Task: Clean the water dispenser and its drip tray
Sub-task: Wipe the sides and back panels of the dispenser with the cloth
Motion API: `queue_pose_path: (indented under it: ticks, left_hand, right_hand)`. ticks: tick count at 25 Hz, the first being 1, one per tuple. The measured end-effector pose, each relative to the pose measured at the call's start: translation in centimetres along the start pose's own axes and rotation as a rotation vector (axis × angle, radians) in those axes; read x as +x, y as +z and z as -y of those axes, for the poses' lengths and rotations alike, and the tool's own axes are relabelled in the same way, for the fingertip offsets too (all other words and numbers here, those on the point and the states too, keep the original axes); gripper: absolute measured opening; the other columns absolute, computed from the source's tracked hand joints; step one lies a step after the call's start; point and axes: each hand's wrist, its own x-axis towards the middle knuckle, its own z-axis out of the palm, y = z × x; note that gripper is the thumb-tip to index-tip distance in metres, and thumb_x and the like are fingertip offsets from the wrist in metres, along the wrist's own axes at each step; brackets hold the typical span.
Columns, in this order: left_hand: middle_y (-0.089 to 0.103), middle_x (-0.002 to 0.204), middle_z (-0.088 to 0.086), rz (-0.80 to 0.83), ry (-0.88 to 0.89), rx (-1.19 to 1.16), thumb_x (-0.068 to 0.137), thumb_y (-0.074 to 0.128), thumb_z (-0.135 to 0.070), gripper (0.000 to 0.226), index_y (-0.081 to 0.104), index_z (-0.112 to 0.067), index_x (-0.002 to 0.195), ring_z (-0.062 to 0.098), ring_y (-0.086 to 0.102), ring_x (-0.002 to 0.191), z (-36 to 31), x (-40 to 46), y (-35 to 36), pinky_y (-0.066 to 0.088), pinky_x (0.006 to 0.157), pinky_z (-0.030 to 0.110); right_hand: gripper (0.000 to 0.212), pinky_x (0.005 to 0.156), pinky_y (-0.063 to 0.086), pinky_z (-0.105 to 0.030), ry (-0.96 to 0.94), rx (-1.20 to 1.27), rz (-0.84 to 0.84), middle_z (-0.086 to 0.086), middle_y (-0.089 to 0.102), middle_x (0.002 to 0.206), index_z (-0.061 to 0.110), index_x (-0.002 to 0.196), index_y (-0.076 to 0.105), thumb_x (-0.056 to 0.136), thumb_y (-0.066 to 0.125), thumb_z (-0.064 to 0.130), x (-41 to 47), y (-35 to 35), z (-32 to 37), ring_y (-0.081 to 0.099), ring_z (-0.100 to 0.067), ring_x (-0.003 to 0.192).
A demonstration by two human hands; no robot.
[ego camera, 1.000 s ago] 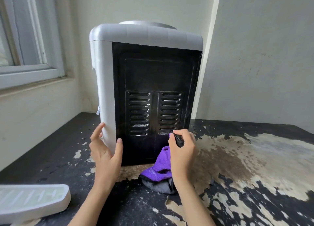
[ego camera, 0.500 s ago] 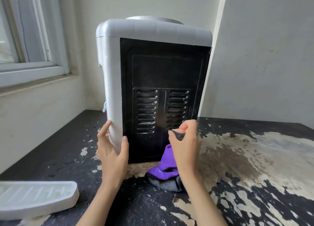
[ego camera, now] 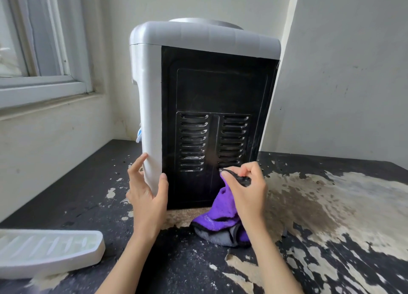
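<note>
The water dispenser (ego camera: 205,99) stands on the table with its black vented side panel facing me and its white shell on the left. My left hand (ego camera: 148,194) holds the white lower corner, thumb on the black panel, fingers round the white side. My right hand (ego camera: 245,187) pinches a dark edge of the purple and grey cloth (ego camera: 220,221) and holds it against the lowest vent slots on the right. The rest of the cloth hangs down and lies bunched on the table. The white drip tray (ego camera: 48,251) lies apart at the lower left.
The table (ego camera: 331,216) has a black top with large peeled, pale patches. A wall stands close behind and to the right of the dispenser. A window and sill (ego camera: 44,90) are at the left. A blue tap (ego camera: 139,134) shows at the dispenser's left side.
My right hand has turned a little and moved the pinched cloth edge along the lowest vent slots. My left hand keeps its hold on the corner. The view has shifted.
</note>
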Motion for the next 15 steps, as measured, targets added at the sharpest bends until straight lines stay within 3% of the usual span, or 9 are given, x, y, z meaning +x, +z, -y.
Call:
queue_pose_path:
  ticks: [2, 5, 9, 12, 15]
  left_hand:
    - [0.038, 0.118, -0.039, -0.007, 0.002, -0.001, 0.080, 0.044, -0.039, 0.045, 0.025, -0.063, 0.113, 0.022, 0.046, 0.115, 0.0, 0.1, 0.0, 0.033, 0.101, 0.058]
    - [0.040, 0.120, -0.032, -0.017, -0.003, -0.015, 0.079, 0.044, -0.042, 0.045, 0.025, -0.063, 0.114, 0.024, 0.045, 0.115, 0.2, 0.0, 0.1, 0.034, 0.101, 0.058]
    - [0.042, 0.130, -0.011, -0.018, -0.002, -0.023, 0.077, 0.044, -0.047, 0.045, 0.024, -0.063, 0.115, 0.026, 0.045, 0.118, 0.2, 0.0, 0.2, 0.035, 0.101, 0.058]
    - [0.042, 0.134, -0.007, -0.028, -0.003, -0.002, 0.076, 0.043, -0.048, 0.046, 0.023, -0.065, 0.114, 0.026, 0.043, 0.122, 0.1, 0.0, 0.4, 0.032, 0.103, 0.058]
    - [0.050, 0.122, -0.010, -0.024, -0.028, -0.016, 0.078, 0.043, -0.048, 0.043, 0.027, -0.061, 0.116, 0.026, 0.046, 0.113, 0.4, 0.0, 0.3, 0.037, 0.099, 0.056]
  right_hand:
    - [0.038, 0.070, 0.045, -0.013, -0.009, 0.009, -0.122, 0.000, 0.064, 0.074, 0.016, 0.071, 0.041, 0.074, 0.075, 0.000, 0.4, -0.7, -0.4, 0.066, -0.004, 0.079]
    - [0.040, 0.061, 0.038, -0.006, -0.141, -0.162, -0.217, 0.000, 0.056, 0.067, 0.016, 0.070, 0.039, 0.074, 0.074, -0.002, 0.9, -0.5, -0.3, 0.062, -0.006, 0.072]
    - [0.042, 0.048, 0.035, -0.010, -0.272, -0.328, -0.192, -0.004, 0.046, 0.058, 0.013, 0.069, 0.035, 0.074, 0.073, -0.005, 1.2, 0.3, 0.3, 0.046, -0.009, 0.051]
    - [0.043, 0.047, 0.043, -0.020, -0.326, -0.398, -0.108, 0.000, 0.045, 0.057, 0.014, 0.068, 0.034, 0.074, 0.073, -0.004, 0.9, 1.7, 0.7, 0.062, -0.020, 0.059]
    - [0.040, 0.050, 0.045, -0.020, -0.337, -0.342, -0.047, 0.001, 0.048, 0.057, 0.012, 0.066, 0.037, 0.074, 0.073, -0.004, 0.5, 2.3, 0.8, 0.067, -0.020, 0.065]
